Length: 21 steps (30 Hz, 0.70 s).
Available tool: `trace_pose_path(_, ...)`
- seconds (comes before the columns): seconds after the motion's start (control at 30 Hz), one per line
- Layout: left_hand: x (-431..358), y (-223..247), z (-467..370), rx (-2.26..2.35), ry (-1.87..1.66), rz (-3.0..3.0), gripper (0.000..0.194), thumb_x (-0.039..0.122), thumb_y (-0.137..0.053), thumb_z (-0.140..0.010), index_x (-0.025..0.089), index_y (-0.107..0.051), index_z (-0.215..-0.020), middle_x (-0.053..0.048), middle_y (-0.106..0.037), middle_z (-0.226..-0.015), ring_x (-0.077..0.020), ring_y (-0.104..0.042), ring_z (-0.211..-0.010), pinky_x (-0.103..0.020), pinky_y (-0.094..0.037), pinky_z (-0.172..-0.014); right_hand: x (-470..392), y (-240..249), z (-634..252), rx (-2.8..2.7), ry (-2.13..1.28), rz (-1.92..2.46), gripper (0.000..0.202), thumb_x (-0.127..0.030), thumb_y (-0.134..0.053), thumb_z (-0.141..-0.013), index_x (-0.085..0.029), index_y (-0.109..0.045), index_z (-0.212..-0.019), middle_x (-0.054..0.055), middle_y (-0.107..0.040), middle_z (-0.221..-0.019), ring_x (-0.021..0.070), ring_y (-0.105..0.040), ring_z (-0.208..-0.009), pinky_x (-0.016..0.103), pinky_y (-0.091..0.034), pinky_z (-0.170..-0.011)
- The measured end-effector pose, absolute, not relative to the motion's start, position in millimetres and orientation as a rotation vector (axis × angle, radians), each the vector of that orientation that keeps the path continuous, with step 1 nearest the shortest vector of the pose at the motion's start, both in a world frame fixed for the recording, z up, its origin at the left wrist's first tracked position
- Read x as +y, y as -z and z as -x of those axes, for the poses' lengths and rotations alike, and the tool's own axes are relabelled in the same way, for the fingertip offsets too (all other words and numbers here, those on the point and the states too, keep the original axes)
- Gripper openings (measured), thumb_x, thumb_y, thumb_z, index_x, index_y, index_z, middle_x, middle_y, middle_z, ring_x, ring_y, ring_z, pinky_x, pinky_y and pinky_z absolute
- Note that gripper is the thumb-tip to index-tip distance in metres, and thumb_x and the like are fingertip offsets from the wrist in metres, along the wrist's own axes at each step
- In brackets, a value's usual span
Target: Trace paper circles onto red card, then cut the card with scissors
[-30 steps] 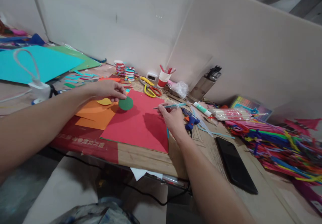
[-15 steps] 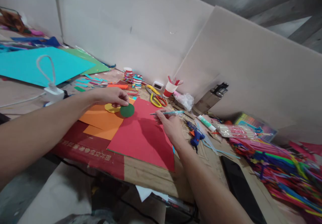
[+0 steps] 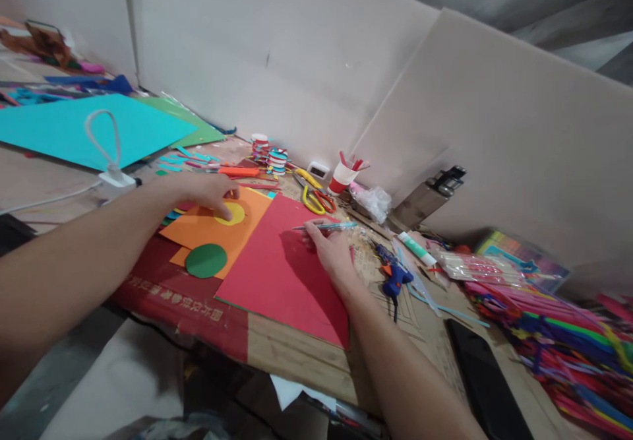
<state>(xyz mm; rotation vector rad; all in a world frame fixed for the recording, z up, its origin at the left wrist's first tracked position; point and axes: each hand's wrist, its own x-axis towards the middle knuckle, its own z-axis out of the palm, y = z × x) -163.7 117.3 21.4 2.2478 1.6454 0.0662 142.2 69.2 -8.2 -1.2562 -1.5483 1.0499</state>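
My left hand (image 3: 213, 194) hovers over the orange paper (image 3: 254, 206), thumb and fingers apart, the thumb tip at the edge of a yellow paper circle (image 3: 233, 214). A green paper circle (image 3: 206, 260) lies lower down, across the near edge of the orange sheets. In my right hand (image 3: 329, 245) is a slim light-blue pen (image 3: 329, 226), tip pointing left. That hand rests at the right side of a red paper sheet (image 3: 281, 282), which partly covers the orange ones.
Behind are yellow-handled pliers (image 3: 312, 199) and a paper cup (image 3: 342, 177). To the right lie a blue glue gun (image 3: 395, 278), glue stick (image 3: 417, 249), black phone (image 3: 484, 380) and pipe cleaners (image 3: 558, 334). A cyan sheet (image 3: 99, 130) and white charger (image 3: 116, 181) sit left.
My left hand has let go of the green circle, which now lies nearer me on the orange paper, and has moved left to the yellow circle. My right hand keeps the pen.
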Motion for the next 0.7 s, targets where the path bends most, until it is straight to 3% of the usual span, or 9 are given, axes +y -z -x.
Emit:
trace_pose_path(0.17,111.5,-27.6,157.9,1.69,-0.081,-2.184,0.035,0.035,-0.077,-0.058,0.017,-0.067,-0.086,-0.004,-0.068,-0.075,-0.0162,-0.056,-0.066,-0.024,-0.03,-0.059,69.7,10.9,-144.8,-1.545,-1.031,1.279,0.026,-0.047,-0.063,-0.077,-0.021,-0.065,-0.073,0.003,-0.071,-0.069,0.0175,-0.066,-0.062,0.029,-0.054,-0.061)
trace_pose_path(0.3,111.1,-31.4,150.2,1.563,-0.264,-2.11,0.02,0.037,-0.065,-0.072,0.018,-0.063,-0.07,-0.005,-0.065,-0.07,-0.017,-0.056,-0.063,-0.026,-0.034,-0.057,71.4,11.9,-144.8,-1.536,-1.044,1.284,0.028,-0.049,-0.063,-0.076,-0.022,-0.064,-0.072,0.003,-0.071,-0.068,0.0177,-0.066,-0.062,0.029,-0.054,-0.061)
trace_pose_path(0.4,111.8,-27.3,129.5,1.394,-0.46,-1.96,0.021,0.038,-0.056,-0.08,0.018,-0.062,-0.075,-0.003,-0.063,-0.068,-0.0163,-0.058,-0.062,-0.025,-0.04,-0.058,71.3,11.0,-145.0,-1.501,-0.997,1.308,0.026,-0.048,-0.062,-0.076,-0.022,-0.064,-0.073,0.003,-0.07,-0.068,0.0187,-0.066,-0.063,0.029,-0.053,-0.059)
trace_pose_path(0.57,115.3,-12.2,86.5,1.369,-0.579,-1.965,0.024,0.034,-0.065,-0.074,0.018,-0.063,-0.091,-0.001,-0.064,-0.068,-0.0159,-0.06,-0.059,-0.025,-0.04,-0.052,68.7,8.1,-148.2,-1.412,-0.814,1.354,0.028,-0.047,-0.058,-0.081,-0.021,-0.065,-0.078,0.004,-0.071,-0.071,0.0189,-0.066,-0.065,0.028,-0.051,-0.059)
trace_pose_path(0.7,118.0,2.2,74.5,1.501,-0.638,-2.105,0.024,0.025,-0.07,-0.069,0.019,-0.062,-0.09,-0.002,-0.067,-0.073,-0.0172,-0.061,-0.064,-0.026,-0.039,-0.054,68.9,9.4,-148.6,-1.397,-0.847,1.398,0.027,-0.045,-0.058,-0.08,-0.02,-0.065,-0.073,0.005,-0.071,-0.071,0.0181,-0.065,-0.063,0.028,-0.049,-0.059)
